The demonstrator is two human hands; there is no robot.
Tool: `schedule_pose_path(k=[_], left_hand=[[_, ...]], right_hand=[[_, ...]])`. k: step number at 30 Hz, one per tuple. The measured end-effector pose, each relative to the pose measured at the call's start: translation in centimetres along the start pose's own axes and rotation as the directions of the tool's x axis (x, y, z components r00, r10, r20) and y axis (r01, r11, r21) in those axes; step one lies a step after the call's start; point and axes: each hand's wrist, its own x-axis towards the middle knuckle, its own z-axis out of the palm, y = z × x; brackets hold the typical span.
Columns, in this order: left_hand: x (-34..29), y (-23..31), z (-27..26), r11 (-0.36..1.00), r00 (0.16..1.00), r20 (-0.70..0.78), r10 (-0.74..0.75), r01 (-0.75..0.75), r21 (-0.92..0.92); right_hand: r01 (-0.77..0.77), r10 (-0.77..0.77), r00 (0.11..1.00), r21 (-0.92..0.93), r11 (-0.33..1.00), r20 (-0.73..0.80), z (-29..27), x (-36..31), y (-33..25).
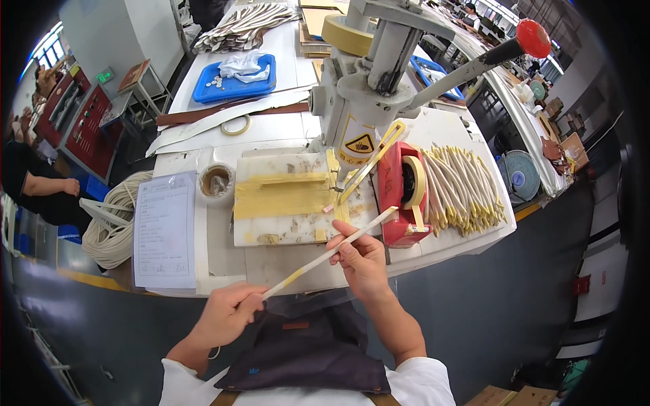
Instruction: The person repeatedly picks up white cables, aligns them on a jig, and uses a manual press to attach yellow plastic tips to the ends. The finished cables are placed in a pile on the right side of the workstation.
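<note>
A white cord (325,256) stretches at a slant between my hands in front of the bench. Yellow tape wraps its upper tip and a stretch of it close to my left hand. My left hand (227,314) is closed round the cord's lower end. Farther up, my right hand (362,262) pinches the cord between thumb and fingers. The upper tip reaches over to a red tape dispenser (399,203) holding a yellow roll. Beyond my hands lies a white board (277,227) with yellow tape on it, under a grey hand press (349,101).
Many tape-tipped cords (460,186) lie bundled right of the dispenser. A printed sheet (164,230), a tape roll (217,183) and a coil of cord (112,230) are on the left. The press's red-knobbed lever (474,68) juts right. Another person's arm (47,183) shows far left.
</note>
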Motion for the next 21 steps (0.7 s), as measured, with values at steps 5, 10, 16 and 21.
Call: schedule_pose_path(k=[5,10,16,21], left_hand=[[0.1,1.3,-1.5,0.845,0.888,-0.208,0.409,-0.283,0.454],[5.8,-1.1,0.0,0.731,0.802,-0.200,0.562,-0.370,0.573],[10.0,-3.4,1.4,0.659,0.767,-0.207,0.608,-0.342,0.670],[11.6,-3.6,1.7,0.617,0.733,-0.204,0.650,-0.351,0.705]], right_hand=[[0.005,-0.028,0.981,-0.121,0.993,-0.191,-0.2,2.1,-1.6],[0.075,-0.302,0.920,-0.644,0.761,-0.251,-0.8,5.3,-1.8],[-0.030,-0.424,0.881,-0.919,0.393,-0.210,-0.8,7.6,-1.5],[-0.048,-0.513,0.840,-0.965,0.257,-0.178,-1.7,9.7,-0.8]])
